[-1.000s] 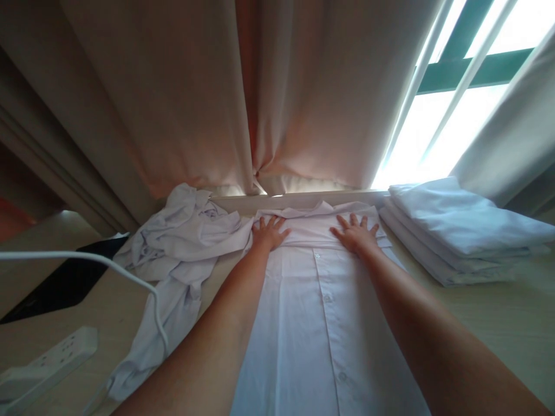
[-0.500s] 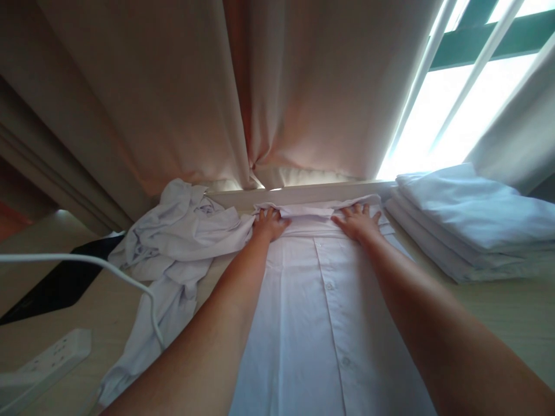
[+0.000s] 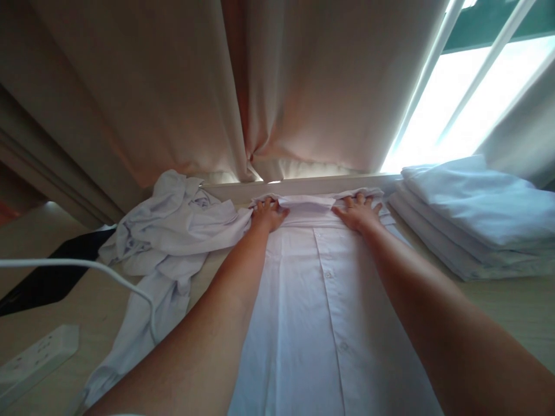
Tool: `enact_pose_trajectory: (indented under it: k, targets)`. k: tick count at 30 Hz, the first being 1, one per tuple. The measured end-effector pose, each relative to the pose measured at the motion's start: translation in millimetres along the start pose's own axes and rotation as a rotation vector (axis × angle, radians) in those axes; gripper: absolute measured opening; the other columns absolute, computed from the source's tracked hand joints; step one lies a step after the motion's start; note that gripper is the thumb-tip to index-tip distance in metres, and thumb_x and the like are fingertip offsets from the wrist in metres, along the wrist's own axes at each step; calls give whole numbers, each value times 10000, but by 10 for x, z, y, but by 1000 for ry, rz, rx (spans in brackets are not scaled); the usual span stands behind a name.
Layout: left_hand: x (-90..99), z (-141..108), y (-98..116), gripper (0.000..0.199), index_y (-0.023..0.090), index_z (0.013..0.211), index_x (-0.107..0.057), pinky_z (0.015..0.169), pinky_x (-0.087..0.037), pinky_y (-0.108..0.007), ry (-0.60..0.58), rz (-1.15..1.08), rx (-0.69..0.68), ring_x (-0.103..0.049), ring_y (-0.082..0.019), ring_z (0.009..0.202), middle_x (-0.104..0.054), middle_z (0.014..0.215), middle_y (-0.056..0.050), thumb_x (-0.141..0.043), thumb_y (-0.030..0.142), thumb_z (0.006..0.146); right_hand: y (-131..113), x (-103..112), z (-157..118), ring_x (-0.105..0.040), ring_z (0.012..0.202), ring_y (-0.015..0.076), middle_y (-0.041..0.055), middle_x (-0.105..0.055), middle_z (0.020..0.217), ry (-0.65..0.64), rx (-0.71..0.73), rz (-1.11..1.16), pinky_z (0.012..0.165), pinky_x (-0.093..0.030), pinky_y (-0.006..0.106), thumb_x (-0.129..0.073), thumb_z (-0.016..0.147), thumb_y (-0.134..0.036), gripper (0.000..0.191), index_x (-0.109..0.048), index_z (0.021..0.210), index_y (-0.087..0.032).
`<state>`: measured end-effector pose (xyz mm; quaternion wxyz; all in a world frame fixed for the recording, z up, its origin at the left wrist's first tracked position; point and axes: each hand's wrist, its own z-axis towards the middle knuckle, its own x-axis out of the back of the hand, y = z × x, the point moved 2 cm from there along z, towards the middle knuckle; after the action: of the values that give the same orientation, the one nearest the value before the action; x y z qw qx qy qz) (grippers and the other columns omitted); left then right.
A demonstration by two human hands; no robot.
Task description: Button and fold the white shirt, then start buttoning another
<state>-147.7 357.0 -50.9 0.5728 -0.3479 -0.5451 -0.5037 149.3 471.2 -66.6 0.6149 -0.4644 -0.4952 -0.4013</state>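
A white buttoned shirt (image 3: 299, 300) lies flat in front of me, its button strip running down the middle. The far end of the shirt is folded over in layers near the back ledge. On the left of that folded end rests my left hand (image 3: 267, 215), fingers spread and pressed on the cloth. My right hand (image 3: 358, 211) lies on the right side of the same fold, its fingers also spread. A loose flap of the fabric stands up slightly between the two hands.
Crumpled white clothes (image 3: 173, 225) lie at left, touching the shirt's side. A stack of folded white garments (image 3: 481, 216) sits at right. A white cable (image 3: 117, 280), a power strip (image 3: 41, 355) and a flat black object (image 3: 56, 271) are at left. Curtains (image 3: 182, 86) hang behind.
Both hands stay on the folded end of the shirt with little movement. The view has shifted slightly, so the left-hand things sit a bit further left.
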Motion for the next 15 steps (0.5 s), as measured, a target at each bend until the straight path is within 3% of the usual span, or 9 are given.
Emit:
enact_pose_trajectory:
  k: [4, 15]
  targets:
    - [-48, 92, -11, 653, 345, 1385, -429, 1057, -213, -608, 21, 19, 12, -255, -384, 1302, -352, 1433, -79, -291, 705, 858, -3, -63, 97, -60, 1349, 560, 189, -102, 1545, 23, -26, 11, 994, -5, 755, -229, 796, -814, 880, -365, 1423, -212]
    - [-97, 232, -22, 530, 379, 1345, -450, 1005, -271, -595, 76, 77, 4, -316, -362, 1239, -421, 1306, -91, -312, 630, 899, -63, -191, 283, -85, 1301, 637, 217, -144, 1522, 128, -119, 57, 931, 30, 806, -315, 796, -776, 857, -386, 1397, -170]
